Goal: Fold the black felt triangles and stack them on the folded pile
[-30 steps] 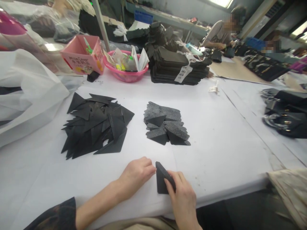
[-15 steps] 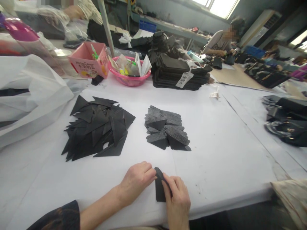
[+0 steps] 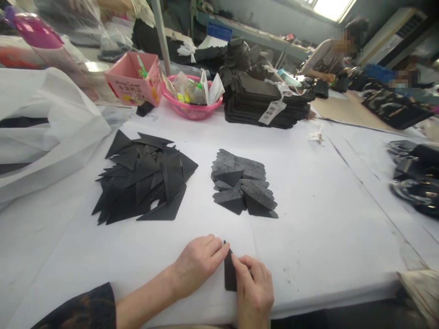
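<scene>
A small black flat piece [image 3: 230, 276], leather-like, lies at the table's near side between my hands. My left hand [image 3: 202, 258] is closed, its thumb and forefinger on the piece's upper tip. With fingers curled, my right hand [image 3: 254, 283] grips the piece's right edge and covers part of it. Beyond my left hand spreads a loose pile of black triangular pieces [image 3: 144, 183]. Farther off, past both hands, sits a smaller cluster of narrow dark grey, speckled folded pieces [image 3: 242, 180].
A pink box [image 3: 132, 80], a pink basin [image 3: 194, 109] with bottles and papers, and a tagged stack of black panels [image 3: 264, 105] line the back of the white table [image 3: 318, 219]. White sheeting [image 3: 58, 100] lies at left, black bags [image 3: 418, 176] at right. Another person [image 3: 329, 59] works behind.
My left fingers have moved farther over the upper end of the black piece. The fold at its upper right no longer shows. The whole view has shifted slightly.
</scene>
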Action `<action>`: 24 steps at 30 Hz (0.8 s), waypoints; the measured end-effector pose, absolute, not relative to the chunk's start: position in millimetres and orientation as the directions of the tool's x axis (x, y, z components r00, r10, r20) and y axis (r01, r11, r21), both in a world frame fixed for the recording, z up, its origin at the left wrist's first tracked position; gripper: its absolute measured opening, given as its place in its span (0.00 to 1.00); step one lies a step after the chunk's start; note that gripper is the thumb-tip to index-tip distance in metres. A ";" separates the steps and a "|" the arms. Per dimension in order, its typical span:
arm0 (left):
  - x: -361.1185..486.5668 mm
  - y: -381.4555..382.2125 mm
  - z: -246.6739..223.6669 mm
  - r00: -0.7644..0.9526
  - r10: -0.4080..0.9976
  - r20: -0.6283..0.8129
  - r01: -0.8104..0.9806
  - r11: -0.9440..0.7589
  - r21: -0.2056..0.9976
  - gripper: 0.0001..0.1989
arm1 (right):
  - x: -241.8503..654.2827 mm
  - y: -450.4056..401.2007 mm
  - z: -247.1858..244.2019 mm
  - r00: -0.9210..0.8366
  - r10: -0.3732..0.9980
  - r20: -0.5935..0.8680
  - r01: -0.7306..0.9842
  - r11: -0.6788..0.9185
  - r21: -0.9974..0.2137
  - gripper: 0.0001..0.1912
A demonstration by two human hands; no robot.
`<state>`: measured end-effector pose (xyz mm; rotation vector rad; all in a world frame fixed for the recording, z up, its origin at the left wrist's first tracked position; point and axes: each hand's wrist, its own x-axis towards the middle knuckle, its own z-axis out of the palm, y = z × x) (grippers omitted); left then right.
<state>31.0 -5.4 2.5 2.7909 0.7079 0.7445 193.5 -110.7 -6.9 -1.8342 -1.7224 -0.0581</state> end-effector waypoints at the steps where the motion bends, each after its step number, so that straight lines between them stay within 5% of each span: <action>1: 31.2 -5.4 2.6 0.760 0.486 0.431 0.401 -0.873 0.277 0.09 | 192.9 -110.9 -6.9 0.153 0.890 0.431 0.917 0.034 -0.396 0.13; 24: 34.3 -8.6 -0.4 0.749 0.493 0.443 0.428 -0.870 0.245 0.07 | 189.2 -112.2 -4.1 0.080 0.922 0.379 0.959 0.033 -0.282 0.16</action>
